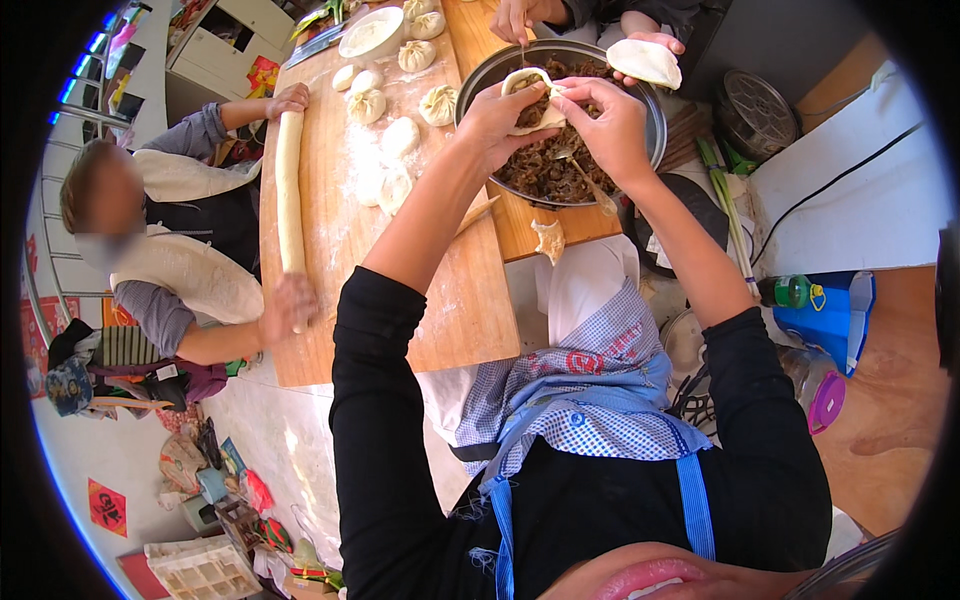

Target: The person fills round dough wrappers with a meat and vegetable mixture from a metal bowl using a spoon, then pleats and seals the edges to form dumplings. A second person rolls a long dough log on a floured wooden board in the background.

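Between my two hands is a round dough wrapper point(552, 118) with brown filling point(531, 114) inside it. My left hand point(501, 120) cups the wrapper from the left, thumb over the filling. The fingers of my right hand point(604, 120) pinch the wrapper's edge on the right. Both hands are above a large metal basin point(660, 135) of brown chopped filling point(551, 169). A metal spoon point(585, 176) rests in the basin, its handle over the near rim.
Across the basin, another person's hand point(651, 46) holds a flat dough wrapper point(643, 63). At left a co-worker point(187, 225) has both hands on a long dough roll point(289, 195). Pleated buns point(438, 105), dough pieces point(400, 138) and a white bowl point(372, 33) sit on the floured wooden board point(465, 300).
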The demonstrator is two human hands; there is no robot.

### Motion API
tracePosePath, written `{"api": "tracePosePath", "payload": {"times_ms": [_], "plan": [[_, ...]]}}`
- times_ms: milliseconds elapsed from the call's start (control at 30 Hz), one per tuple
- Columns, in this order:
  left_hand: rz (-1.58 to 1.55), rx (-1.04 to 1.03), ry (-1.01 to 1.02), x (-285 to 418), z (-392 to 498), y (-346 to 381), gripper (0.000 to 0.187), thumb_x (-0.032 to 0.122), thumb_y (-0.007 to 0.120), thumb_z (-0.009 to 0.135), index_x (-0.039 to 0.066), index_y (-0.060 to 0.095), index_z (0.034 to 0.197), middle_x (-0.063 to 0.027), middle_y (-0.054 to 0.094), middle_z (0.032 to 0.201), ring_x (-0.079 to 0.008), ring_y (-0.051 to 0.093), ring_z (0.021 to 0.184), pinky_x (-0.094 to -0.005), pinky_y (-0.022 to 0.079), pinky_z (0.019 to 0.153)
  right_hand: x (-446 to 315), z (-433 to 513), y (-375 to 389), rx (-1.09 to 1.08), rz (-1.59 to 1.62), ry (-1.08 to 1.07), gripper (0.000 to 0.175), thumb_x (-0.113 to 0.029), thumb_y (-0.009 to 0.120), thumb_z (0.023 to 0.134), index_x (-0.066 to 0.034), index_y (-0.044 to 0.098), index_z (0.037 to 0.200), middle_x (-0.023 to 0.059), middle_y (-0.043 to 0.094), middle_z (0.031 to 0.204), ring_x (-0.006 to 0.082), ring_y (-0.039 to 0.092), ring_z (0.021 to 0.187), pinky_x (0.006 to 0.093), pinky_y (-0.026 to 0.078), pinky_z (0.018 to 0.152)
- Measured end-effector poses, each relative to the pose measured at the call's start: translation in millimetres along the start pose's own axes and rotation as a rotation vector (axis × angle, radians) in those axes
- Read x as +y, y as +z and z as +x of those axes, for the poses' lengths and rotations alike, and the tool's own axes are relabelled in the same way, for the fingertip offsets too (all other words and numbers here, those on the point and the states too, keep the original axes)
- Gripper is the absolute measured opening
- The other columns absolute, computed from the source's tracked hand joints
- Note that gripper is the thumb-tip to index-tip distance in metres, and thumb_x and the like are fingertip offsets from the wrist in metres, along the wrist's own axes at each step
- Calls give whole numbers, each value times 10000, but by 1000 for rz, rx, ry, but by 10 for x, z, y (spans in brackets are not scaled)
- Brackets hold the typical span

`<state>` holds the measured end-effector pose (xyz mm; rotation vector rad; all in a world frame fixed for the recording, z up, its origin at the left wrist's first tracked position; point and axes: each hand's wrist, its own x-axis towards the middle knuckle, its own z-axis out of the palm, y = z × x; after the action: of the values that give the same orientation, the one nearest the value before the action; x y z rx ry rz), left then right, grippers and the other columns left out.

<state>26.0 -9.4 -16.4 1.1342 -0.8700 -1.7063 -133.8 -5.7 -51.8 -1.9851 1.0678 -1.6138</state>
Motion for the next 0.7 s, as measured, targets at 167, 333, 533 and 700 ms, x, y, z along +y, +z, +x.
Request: {"api": "tracePosePath", "payload": {"times_ms": [167, 333, 533, 700], "plan": [[-3, -4, -7, 5, -44, 10, 207, 153, 619, 918, 62, 582, 1099, -60, 609, 1010, -188, 622, 914, -355, 594, 746, -34, -25, 48, 112, 405, 263, 188, -65, 740, 794, 31, 633, 915, 88, 687, 907, 137, 661, 805, 275, 539, 787], [23, -13, -9, 24, -73, 16, 198, 140, 613, 921, 50, 580, 1093, -64, 611, 1014, -189, 624, 911, -357, 595, 749, -7, -31, -47, -66, 204, 394, 174, -104, 758, 787, 32, 659, 832, 52, 670, 840, 85, 621, 681, 231, 511, 670], [82, -41, -66, 30, 7, -35, 201, 131, 615, 918, 41, 575, 1092, -72, 614, 1011, -194, 624, 911, -357, 597, 748, -45, -65, -41, -3, 69, 113, 145, -117, 740, 801, 11, 682, 839, 35, 655, 814, 87, 586, 643, 238, 488, 630], [112, -105, -135, 133, 36, -34, 272, 150, 606, 923, 66, 553, 1177, -59, 601, 1094, -172, 598, 1002, -370, 576, 821, 130, -71, -28, -5, 238, 169, 163, -126, 735, 807, 14, 669, 858, 60, 636, 990, 94, 599, 719, 240, 497, 689]]}}
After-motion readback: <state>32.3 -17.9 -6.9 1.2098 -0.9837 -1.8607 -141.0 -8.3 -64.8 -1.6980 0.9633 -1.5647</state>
